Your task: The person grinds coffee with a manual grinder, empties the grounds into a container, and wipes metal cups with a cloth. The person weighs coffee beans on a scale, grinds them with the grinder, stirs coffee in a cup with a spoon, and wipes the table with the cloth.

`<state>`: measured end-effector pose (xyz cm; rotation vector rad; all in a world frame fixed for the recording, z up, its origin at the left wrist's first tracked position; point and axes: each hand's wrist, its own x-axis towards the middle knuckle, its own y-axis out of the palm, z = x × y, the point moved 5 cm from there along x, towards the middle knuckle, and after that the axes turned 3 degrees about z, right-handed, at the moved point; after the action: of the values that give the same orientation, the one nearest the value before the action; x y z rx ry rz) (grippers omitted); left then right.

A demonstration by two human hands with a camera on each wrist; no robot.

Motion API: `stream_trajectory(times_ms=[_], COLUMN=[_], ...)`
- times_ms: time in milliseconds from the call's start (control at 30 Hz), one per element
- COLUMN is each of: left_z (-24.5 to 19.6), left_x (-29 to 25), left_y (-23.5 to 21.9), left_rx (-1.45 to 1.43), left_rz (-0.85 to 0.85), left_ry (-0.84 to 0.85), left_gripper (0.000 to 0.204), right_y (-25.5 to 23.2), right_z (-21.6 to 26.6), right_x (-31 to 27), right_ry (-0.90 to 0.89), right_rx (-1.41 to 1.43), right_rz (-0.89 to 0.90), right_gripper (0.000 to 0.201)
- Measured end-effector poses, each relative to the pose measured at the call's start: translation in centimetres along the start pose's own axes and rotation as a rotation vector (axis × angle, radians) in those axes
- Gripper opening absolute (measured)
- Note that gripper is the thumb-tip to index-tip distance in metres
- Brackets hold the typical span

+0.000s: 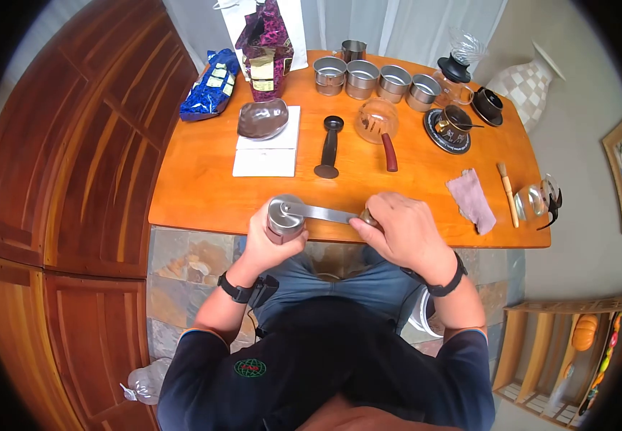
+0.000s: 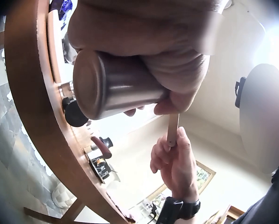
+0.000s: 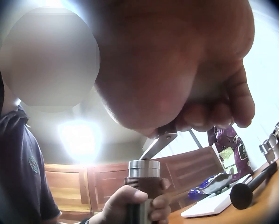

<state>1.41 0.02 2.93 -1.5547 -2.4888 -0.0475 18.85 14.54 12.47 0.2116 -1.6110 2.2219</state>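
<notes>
My left hand [image 1: 262, 250] wraps round the body of a hand coffee grinder [image 1: 286, 214], held upright just past the table's near edge. In the left wrist view the smooth metal base of the grinder [image 2: 116, 88] shows beneath the fingers. A flat steel crank [image 1: 321, 213] runs from its top across to the right. My right hand [image 1: 413, 233] grips the knob [image 1: 369, 217] at the crank's outer end, thumb on the near side. The right wrist view shows the ribbed band of the grinder [image 3: 144, 185] between the left thumb and fingers.
Beyond the hands, a dark bowl [image 1: 263, 119] sits on a white scale [image 1: 265, 159], beside a black double-ended tool [image 1: 330, 147] and a red-handled glass vessel [image 1: 377, 121]. Metal cups [image 1: 362, 79], coffee bags [image 1: 266, 57] and a dripper [image 1: 454, 70] stand behind. A cloth [image 1: 472, 200] and brush [image 1: 508, 195] lie right.
</notes>
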Motion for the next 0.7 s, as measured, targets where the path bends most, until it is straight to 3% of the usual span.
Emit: stream_trajectory(times_ms=[100,167,333,433,533,600,700], left_z=[-0.4,-0.7,0.9,1.0,1.1,0.9,0.9], left_x=[-0.1,0.3,1.4,1.7,1.6,1.5,0.9], left_y=[0.5,0.1,0.3,0.8,1.2,1.3,1.9], left_rx=[-0.028,0.049,-0.001,0.038,0.043,0.057,-0.024], left_rz=[0.007,-0.133,-0.142,-0.149,-0.124,-0.136,-0.079], left_ry=[0.01,0.084,0.052,0.083,0.086,0.014,-0.081], left_gripper=[0.041,0.044,0.05,0.043,0.042,0.052,0.051], right_y=[-0.9,-1.2,-0.6,-0.5,-0.9,-0.9,-0.4], right_z=[0.9,2.2,5.3,6.8,7.6,8.3,9.2], right_x=[-0.4,-0.6,-0.6,-0.4,0.4,0.7,1.1], right_ry=[-0.01,-0.073,-0.199,-0.288,-0.351,-0.38,-0.457], right_rx=[-0.017,0.007,0.005,-0.027,0.014,-0.011,-0.039], right_rz=[-0.058,-0.05,0.003,0.091,0.05,0.049,0.044], right_gripper=[0.036,0.037,0.039,0.04,0.043,0.042,0.042])
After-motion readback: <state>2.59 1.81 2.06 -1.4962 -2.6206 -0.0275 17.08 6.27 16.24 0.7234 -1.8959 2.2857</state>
